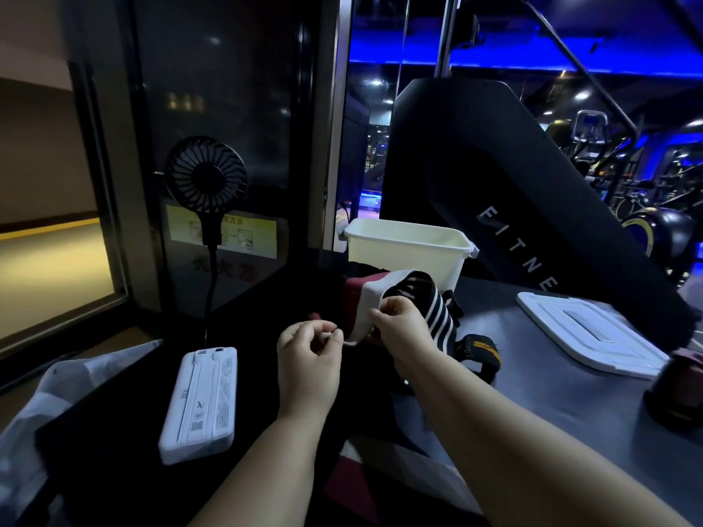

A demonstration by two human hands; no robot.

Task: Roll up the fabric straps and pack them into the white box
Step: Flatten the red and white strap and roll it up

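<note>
A white-edged fabric strap (371,298) with black and white stripes hangs over my right hand (403,329), which grips it at the middle of the dark table. My left hand (310,353) pinches the strap's loose white end just to the left. Behind them stands the open white box (409,247). A dark red strap (352,294) lies under the lifted one. A black strap with yellow marks (477,349) lies to the right of my right wrist.
The white box lid (586,332) lies flat at the right. A white power bank (199,403) sits at the left front, with a small black fan (205,176) on a stalk behind it. A dark roll (675,389) rests at the far right edge.
</note>
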